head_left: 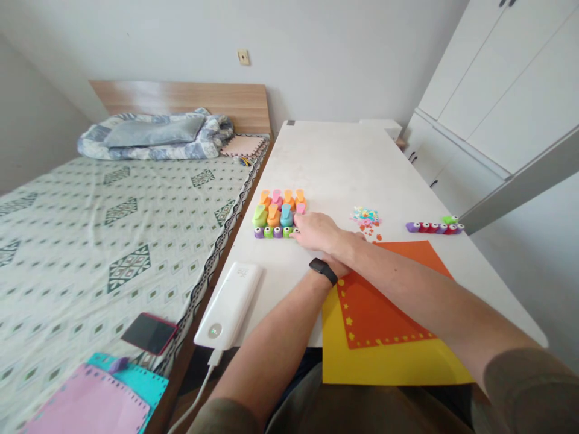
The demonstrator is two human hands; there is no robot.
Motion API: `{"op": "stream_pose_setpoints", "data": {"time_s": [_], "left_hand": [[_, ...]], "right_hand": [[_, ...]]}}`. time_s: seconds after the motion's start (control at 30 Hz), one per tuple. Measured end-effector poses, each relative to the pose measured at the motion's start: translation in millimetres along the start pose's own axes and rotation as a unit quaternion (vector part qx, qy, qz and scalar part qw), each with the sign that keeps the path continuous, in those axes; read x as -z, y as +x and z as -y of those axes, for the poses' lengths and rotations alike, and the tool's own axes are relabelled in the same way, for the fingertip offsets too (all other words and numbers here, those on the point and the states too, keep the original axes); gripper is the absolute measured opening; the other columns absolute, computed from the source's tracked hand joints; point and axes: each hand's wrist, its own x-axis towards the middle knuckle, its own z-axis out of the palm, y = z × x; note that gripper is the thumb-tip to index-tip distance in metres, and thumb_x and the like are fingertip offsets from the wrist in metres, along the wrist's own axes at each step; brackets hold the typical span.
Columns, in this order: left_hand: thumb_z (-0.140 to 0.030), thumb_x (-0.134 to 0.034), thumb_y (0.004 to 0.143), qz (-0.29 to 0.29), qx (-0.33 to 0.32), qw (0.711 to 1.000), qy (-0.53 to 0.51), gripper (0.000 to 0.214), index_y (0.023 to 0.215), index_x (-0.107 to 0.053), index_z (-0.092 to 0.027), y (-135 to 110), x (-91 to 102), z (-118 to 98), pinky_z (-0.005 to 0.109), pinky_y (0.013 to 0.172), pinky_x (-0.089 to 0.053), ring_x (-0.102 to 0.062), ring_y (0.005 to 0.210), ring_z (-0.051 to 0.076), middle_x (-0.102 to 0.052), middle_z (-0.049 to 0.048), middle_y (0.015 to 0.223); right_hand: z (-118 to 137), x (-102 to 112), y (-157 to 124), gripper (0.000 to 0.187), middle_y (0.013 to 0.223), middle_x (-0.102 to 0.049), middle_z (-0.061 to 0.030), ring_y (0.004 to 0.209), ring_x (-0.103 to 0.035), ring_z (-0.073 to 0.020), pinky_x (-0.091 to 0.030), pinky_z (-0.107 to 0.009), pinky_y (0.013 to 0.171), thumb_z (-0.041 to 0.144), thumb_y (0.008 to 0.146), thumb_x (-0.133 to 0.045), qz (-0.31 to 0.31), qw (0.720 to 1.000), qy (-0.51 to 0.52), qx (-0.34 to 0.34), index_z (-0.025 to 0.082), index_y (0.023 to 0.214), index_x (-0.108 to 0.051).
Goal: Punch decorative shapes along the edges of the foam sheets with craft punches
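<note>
olive sleeves [525,383] lie nearest, their forearms crossed, right over left, so each of the hands reaches the opposite side. the right hand [314,231] is at the right end of the small craft punches [272,232], fingers curled; whether it pinches one, i cannot tell. the left hand [340,266], beyond a black smartwatch [323,271], is mostly hidden beneath the right forearm, its grip unclear; it sits by the far left corner of the orange sheet [380,318], perhaps steadying it. that sheet lies on a yellow sheet [389,369], apparently showing through shaped holes along the edges. just beyond, confetti [365,215] sits heaped, presumably kept off the paper. larger lever punches [273,216] stand in rows behind the small ones, likely for easy picking; more punches [434,228] line the desk's [335,163] right side. a white power bank [230,304] lies near left, cabled; left of it, a phone [150,333] rests on the bed [172,223].
</note>
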Motion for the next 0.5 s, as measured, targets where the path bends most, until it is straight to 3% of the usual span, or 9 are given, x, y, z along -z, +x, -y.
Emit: {"op": "stream_pose_setpoints", "data": {"time_s": [0.13, 0.33, 0.5], "left_hand": [[-0.015, -0.054, 0.086, -0.003, -0.009, 1.000, -0.001, 0.013, 0.086, -0.066, -0.019, -3, -0.9, -1, 0.030, 0.076, -0.050, -0.055, 0.078, 0.015, -0.066, -0.0004, 0.085], [-0.015, -0.054, 0.088, -0.019, -0.026, 0.999, 0.014, 0.013, 0.091, -0.066, -0.019, -8, 0.3, -2, 0.031, 0.078, -0.050, -0.055, 0.079, 0.016, -0.066, 0.0010, 0.088], [-0.019, -0.056, 0.094, -0.032, -0.028, 0.999, 0.021, 0.012, 0.091, -0.067, -0.018, -4, -3.6, 0, 0.030, 0.082, -0.054, -0.063, 0.084, 0.015, -0.070, 0.0015, 0.091]], "right_hand": [[-2, -1, 1, 0.029, 0.105, -0.076, -0.0167, 0.093, -0.073, -0.0309, -0.055, -0.037, 0.078, 0.040, 0.093, -0.061, 0.015, 1.000, -0.013, -0.001, 0.017, 0.108, -0.070], [0, -4, 4, 0.031, 0.105, -0.076, -0.0167, 0.093, -0.073, -0.0302, -0.055, -0.038, 0.082, 0.041, 0.093, -0.064, 0.011, 1.000, -0.011, -0.011, 0.016, 0.109, -0.071], [-1, 9, -6, 0.034, 0.103, -0.076, -0.0153, 0.092, -0.072, -0.0297, -0.054, -0.037, 0.079, 0.046, 0.094, -0.061, -0.015, 1.000, 0.013, -0.003, 0.017, 0.111, -0.068]]}}
